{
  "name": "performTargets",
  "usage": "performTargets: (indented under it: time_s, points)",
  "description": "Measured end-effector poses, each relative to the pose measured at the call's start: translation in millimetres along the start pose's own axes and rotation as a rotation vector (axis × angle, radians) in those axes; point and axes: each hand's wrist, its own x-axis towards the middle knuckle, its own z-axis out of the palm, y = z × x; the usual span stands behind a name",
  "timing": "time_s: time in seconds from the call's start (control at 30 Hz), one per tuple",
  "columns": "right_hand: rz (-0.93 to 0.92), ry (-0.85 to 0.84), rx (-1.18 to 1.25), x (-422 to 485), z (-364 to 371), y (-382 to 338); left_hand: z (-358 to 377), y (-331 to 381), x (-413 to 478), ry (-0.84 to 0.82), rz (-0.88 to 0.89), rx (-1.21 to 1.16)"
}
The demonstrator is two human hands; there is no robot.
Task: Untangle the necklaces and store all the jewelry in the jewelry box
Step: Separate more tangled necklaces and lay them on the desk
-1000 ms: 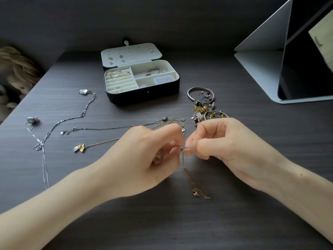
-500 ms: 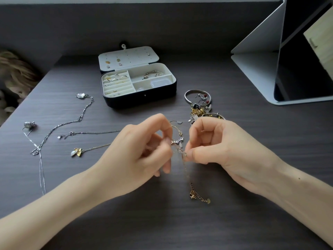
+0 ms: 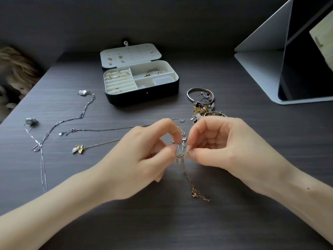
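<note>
Our left hand (image 3: 137, 159) and right hand (image 3: 221, 148) each keep a pinching grip on the tangled chains (image 3: 181, 156) in front of the jewelry box (image 3: 144, 98), with the tail trailing on the surface (image 3: 180, 231). The box is open, with rings (image 3: 118, 76) and a bangle (image 3: 155, 72) stored. We judge the task roughly midway: the knot is unresolved, silver necklaces (image 3: 84, 112) lie front-left of the box, and a heap of bangles and charms (image 3: 201, 103) lies front-right.

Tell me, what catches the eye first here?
The left hand and right hand meet in the middle, each pinching a knot of tangled chains whose gold end trails toward the viewer. Behind them stands an open jewelry box with rings in its slots. A heap of bangles and charms lies to its right, and loose necklaces stretch out at left.
</note>
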Motion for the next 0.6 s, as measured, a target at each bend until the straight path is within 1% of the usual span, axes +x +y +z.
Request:
performTargets:
  time_s: [0.23, 0.43, 0.6]
  points:
    - [0.003, -0.015, -0.004, 1.0, 2.1, 0.7, -2.0, 2.0, 2.3, -0.013, -0.021, 0.067]
    - [0.034, -0.033, 0.015, 1.3, 3.1, 0.9, -3.6, 2.8, 3.7, -0.025, -0.101, -0.038]
    - [0.053, -0.055, 0.054, 1.2, 4.5, 3.2, -1.4, 1.9, 2.8, -0.009, -0.173, -0.053]
